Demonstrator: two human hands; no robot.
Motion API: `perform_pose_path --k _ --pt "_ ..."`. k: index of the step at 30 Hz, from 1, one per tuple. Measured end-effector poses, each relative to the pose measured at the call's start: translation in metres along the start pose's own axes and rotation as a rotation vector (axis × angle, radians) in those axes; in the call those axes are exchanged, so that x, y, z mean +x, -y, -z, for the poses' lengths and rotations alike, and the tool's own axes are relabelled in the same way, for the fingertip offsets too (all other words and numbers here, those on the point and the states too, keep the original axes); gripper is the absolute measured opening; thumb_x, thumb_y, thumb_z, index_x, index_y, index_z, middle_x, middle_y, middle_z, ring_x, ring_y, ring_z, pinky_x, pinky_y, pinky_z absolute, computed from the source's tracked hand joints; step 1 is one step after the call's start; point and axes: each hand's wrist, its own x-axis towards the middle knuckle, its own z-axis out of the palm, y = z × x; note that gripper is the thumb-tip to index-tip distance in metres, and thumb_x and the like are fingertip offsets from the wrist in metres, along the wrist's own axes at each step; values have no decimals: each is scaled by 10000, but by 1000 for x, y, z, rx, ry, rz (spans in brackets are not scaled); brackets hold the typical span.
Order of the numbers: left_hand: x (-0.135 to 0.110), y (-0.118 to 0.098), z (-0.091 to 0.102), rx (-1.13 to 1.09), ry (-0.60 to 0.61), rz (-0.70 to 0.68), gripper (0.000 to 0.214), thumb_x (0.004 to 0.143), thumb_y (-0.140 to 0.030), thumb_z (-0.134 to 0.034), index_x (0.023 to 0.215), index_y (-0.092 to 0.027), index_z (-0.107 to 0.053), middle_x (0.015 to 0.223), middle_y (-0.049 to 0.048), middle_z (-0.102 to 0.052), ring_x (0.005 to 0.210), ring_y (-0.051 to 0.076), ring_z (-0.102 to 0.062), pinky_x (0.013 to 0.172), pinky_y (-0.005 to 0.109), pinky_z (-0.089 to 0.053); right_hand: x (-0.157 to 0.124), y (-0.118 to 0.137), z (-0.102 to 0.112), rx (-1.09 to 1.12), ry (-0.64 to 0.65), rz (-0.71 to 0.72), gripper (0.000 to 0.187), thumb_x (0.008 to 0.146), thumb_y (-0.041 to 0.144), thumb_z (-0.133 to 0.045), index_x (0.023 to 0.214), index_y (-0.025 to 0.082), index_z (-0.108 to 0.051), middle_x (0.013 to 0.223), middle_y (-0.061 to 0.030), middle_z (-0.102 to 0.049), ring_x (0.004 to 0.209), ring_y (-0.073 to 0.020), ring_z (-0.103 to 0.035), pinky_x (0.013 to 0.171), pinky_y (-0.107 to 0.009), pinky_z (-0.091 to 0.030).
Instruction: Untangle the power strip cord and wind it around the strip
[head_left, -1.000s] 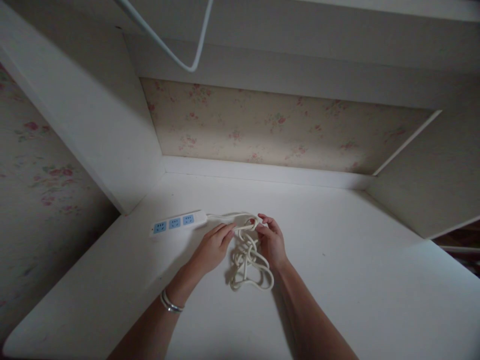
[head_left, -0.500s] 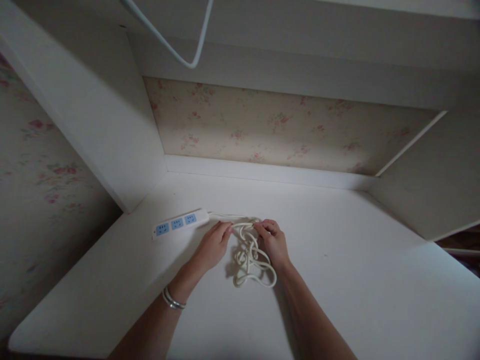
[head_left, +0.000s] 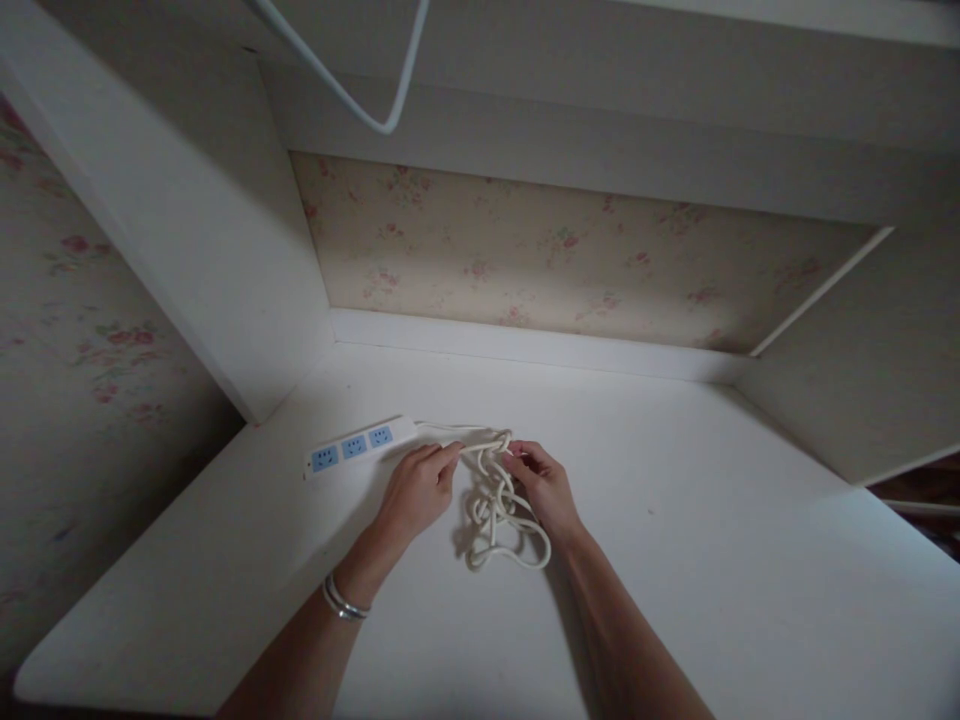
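Observation:
A white power strip (head_left: 358,445) with three blue sockets lies on the white desk (head_left: 675,560). Its cream cable (head_left: 499,515) is bunched in tangled loops just right of the strip. My left hand (head_left: 415,492) pinches the cable near its top, fingers closed on it; a silver bracelet sits on that wrist. On the other side of the tangle, my right hand (head_left: 546,487) grips a loop with curled fingers. The two hands are a few centimetres apart, with the knotted part of the cable between them.
White side panels (head_left: 202,230) and a shelf underside enclose the desk as a niche, backed by floral wallpaper (head_left: 555,250). A thin white wire (head_left: 352,105) hangs in a loop from above. The desk's front left corner is rounded.
Both hands have shifted slightly on the cable tangle; my right hand's fingers went from spread over the top loop to curled on it. The loops have been drawn a little tighter.

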Motion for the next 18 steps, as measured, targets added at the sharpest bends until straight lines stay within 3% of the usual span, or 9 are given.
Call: perform_pose_path --k 8,18 --pt "-2 -6 -3 14 34 28 337 855 -94 -451 1099 -215 -650 953 57 -702 873 174 -638 827 302 -508 -8 6 -12 64 114 24 248 728 399 -708 917 237 -710 858 -9 -618 687 -127 -489 587 -238 -372" --pt "2 -9 1 51 40 -37 378 839 -47 -434 1127 -196 -629 902 62 -677 848 191 -599 812 338 -471 -17 8 -24 23 266 75 227 795 391 -647 967 266 -729 973 -29 -619 889 -168 -548 757 -270 -422"
